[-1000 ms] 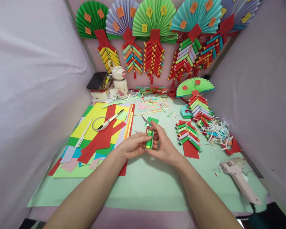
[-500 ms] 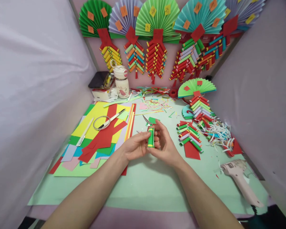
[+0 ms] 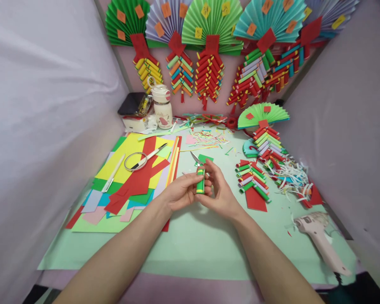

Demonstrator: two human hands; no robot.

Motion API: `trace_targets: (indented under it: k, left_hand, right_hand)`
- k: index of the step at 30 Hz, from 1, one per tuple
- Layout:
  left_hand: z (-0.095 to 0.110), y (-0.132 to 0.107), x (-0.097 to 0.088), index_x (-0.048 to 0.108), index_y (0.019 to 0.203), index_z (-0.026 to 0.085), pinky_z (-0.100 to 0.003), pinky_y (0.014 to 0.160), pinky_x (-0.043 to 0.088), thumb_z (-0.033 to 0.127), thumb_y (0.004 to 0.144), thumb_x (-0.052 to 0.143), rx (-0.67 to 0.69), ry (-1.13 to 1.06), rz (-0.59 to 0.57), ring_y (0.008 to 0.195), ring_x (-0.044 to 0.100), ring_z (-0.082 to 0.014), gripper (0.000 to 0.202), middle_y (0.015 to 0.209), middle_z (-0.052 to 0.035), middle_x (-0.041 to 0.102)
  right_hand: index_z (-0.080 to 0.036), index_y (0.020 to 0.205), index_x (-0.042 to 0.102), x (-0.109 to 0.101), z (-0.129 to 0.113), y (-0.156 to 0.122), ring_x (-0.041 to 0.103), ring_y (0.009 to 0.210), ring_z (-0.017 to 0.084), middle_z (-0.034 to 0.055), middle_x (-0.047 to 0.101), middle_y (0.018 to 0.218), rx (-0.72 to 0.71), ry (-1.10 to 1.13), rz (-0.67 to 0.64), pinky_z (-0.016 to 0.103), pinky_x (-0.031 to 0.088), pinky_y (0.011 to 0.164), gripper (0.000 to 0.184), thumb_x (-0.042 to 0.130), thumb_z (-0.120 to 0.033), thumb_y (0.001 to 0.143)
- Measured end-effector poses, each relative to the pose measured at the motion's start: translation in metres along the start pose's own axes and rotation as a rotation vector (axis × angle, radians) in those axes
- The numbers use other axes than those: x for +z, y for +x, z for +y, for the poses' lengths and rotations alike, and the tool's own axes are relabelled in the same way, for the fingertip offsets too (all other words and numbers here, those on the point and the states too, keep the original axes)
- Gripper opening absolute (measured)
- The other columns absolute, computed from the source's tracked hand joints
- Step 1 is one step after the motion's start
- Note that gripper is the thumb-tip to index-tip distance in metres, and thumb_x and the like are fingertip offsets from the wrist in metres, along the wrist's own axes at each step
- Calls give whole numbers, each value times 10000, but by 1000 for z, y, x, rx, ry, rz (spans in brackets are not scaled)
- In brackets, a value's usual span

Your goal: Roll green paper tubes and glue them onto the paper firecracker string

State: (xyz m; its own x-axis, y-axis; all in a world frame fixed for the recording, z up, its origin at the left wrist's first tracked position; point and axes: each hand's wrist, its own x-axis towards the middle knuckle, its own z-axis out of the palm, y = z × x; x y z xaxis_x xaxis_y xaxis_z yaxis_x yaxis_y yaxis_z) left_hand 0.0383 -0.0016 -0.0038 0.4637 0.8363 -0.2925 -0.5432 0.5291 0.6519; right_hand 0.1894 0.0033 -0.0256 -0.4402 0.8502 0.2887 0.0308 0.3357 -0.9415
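A small green paper roll [image 3: 200,181] with yellow bands at its ends stands upright between my two hands. My left hand [image 3: 184,192] grips it from the left, thumb across its front and fingers behind. From the other side, my right hand [image 3: 218,185] closes on the roll with its thumb at the lower end and forefinger near the top. Just beyond the fingers lie scissors [image 3: 195,158], mostly hidden, and a green paper piece [image 3: 205,158]. To the right rests a cluster of striped paper rolls [image 3: 252,179] on a red card [image 3: 256,200].
Coloured paper sheets [image 3: 134,211] cover the left side, topped by a tape ring [image 3: 135,161] and craft knives [image 3: 114,173]. A glue gun [image 3: 323,242] lies at right near shredded paper [image 3: 291,177]. At the back stands a bottle [image 3: 162,107] below hanging paper fans [image 3: 211,21].
The roll has turned slightly in my fingers, its open edge showing a little less. Both hands keep nearly the same place. The whole view has shifted slightly.
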Motion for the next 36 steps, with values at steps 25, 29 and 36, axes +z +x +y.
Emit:
trace_targets:
  k: [25,29,36]
  left_hand:
    - [-18,12,-10,600,869,177,-258,708,483,279,785,574,346,761,192,768,639,-166,134,771,-8,659]
    - [-18,12,-10,605,876,174,-260,708,486,269,785,571,343,793,202,765,641,-167,137,767,-11,658]
    - [-17,10,-8,604,895,177,-257,697,487,251,783,565,326,771,191,754,643,-161,140,788,-10,659]
  right_hand:
    - [-225,894,632,-13,9,6,552,907,205,44,589,894,-172,-526,300,360,449,804,84,588,-184,837]
    - [-222,875,615,-14,10,7,546,891,204,41,589,883,-173,-533,290,356,443,792,73,585,-171,832]
    - [-229,841,588,-14,8,6,532,864,207,36,586,863,-158,-558,279,353,433,771,68,572,-163,835]
